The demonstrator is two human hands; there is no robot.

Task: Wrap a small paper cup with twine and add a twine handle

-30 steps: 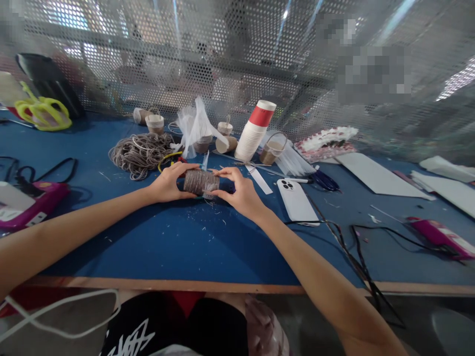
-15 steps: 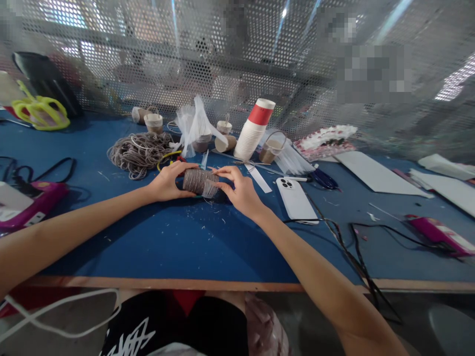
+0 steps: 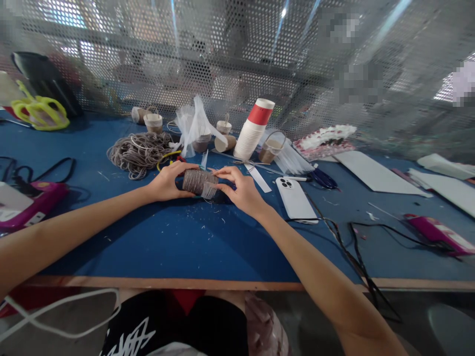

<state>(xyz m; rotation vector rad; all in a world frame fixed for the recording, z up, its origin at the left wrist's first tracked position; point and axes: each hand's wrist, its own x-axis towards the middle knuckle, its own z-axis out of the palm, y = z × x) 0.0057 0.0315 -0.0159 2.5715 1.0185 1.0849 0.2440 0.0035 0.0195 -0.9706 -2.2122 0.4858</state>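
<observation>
Cord slipping off the wrapped cup

Cup wrapped in cord (image 3: 199,181) lies on its side at frame centre, on the blue table (image 3: 166,242). Left hand (image 3: 166,182) clamps one end with curled fingers; right hand (image 3: 241,190) pinches the other end. Loosened grip could let the windings unravel. Counted: one cord heap (image 3: 140,152) upper left, one paper-cup stack (image 3: 254,129), one phone (image 3: 295,199), two pink tools.

Roll (image 3: 199,181) lies mid-bench (image 3: 166,247), left hand (image 3: 166,183) on its left end, right hand (image 3: 241,190) on its right. Behind it, the cord heap (image 3: 141,152); cup stack (image 3: 254,131) toward the back edge. Phone (image 3: 296,200) just right of the right hand; cables (image 3: 349,247) run to the front edge.
</observation>
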